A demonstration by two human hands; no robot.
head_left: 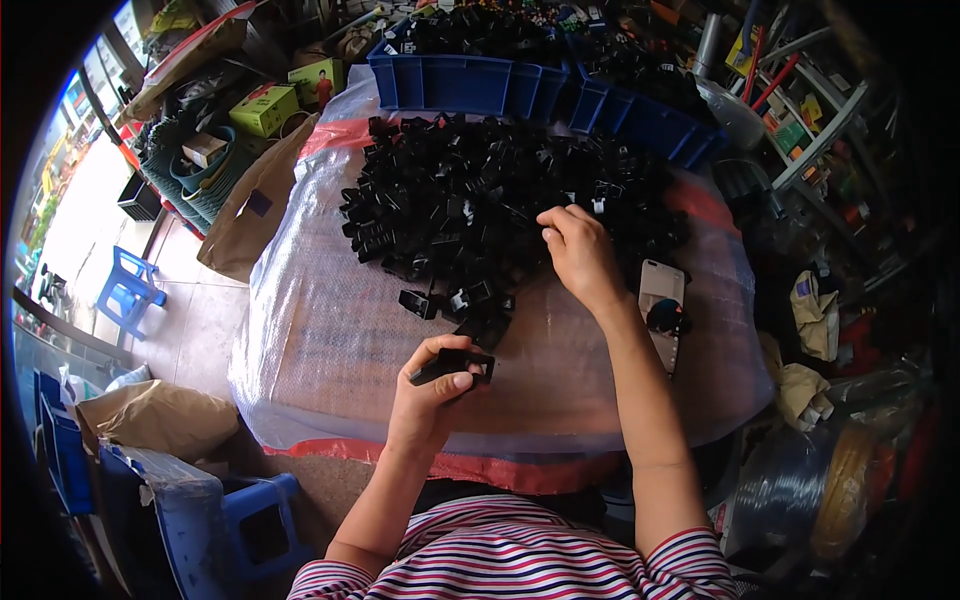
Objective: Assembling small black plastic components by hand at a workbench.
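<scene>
Near the front of the table, my left hand [432, 385] is closed around a small black plastic part [455, 367], its thumb pressed on the near side. My right hand [578, 250] reaches over the right front of a large pile of black plastic parts [450, 190]. Its fingers are curled, and whatever they pinch, if anything, is hidden or too small to make out. A few loose black parts [485, 328] lie between the pile and my left hand. Beside my right forearm lies a phone [662, 290] with a dark round object on it.
Two blue bins [465, 85] of black parts stand behind the pile. Clear plastic sheeting [320, 350] with red bands covers the table. Blue stools [130, 290] are on the left, one close by. Wire spools [790, 490] sit at the lower right, below a metal rack [820, 130].
</scene>
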